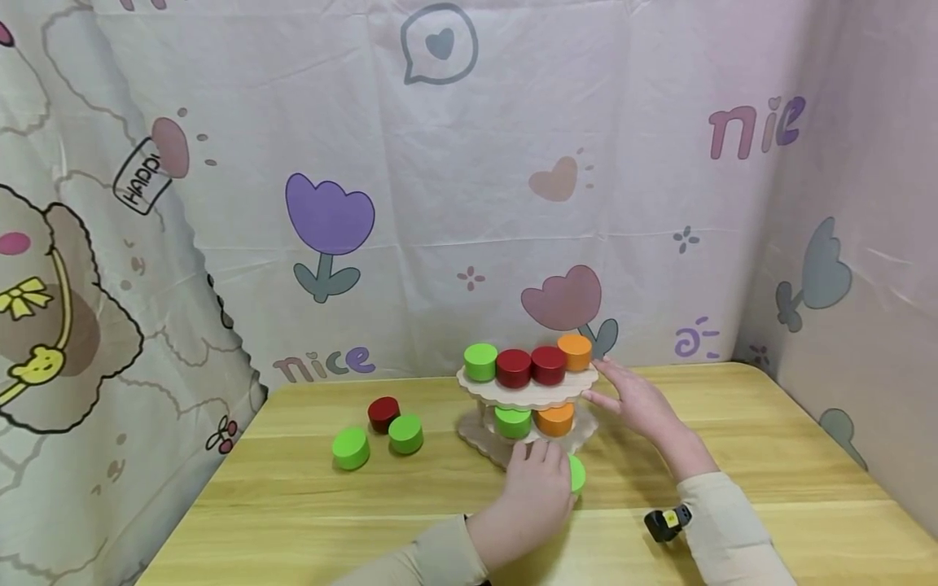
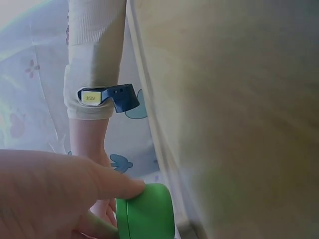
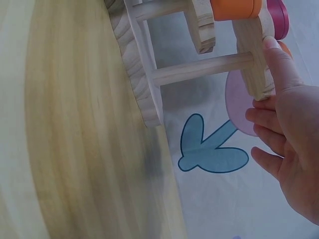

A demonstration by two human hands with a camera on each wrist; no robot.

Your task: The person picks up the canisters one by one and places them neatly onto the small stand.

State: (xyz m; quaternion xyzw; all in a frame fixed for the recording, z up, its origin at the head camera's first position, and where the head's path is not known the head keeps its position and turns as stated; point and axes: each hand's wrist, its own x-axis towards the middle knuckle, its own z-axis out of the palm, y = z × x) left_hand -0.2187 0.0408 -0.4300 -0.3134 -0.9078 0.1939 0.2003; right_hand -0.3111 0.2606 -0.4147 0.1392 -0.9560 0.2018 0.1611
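A two-tier wooden stand (image 1: 529, 396) with scalloped edges stands on the table. Green, dark red and orange round blocks sit on its upper tier. A green round block (image 1: 513, 422) and an orange one (image 1: 554, 419) are on the lower level. In front of the stand, my left hand (image 1: 533, 492) holds a green round block (image 1: 577, 474) between thumb and fingers; the left wrist view shows that block (image 2: 151, 211) close up. My right hand (image 1: 642, 405) grips the right edge of the upper tier, thumb and fingers about the board's rim (image 3: 259, 79).
Left of the stand, a dark red round block (image 1: 383, 414) and two green ones, a nearer block (image 1: 351, 448) and another block (image 1: 406, 434), lie on the wooden table (image 1: 293, 521). A printed cloth (image 1: 476, 203) hangs behind and at the sides.
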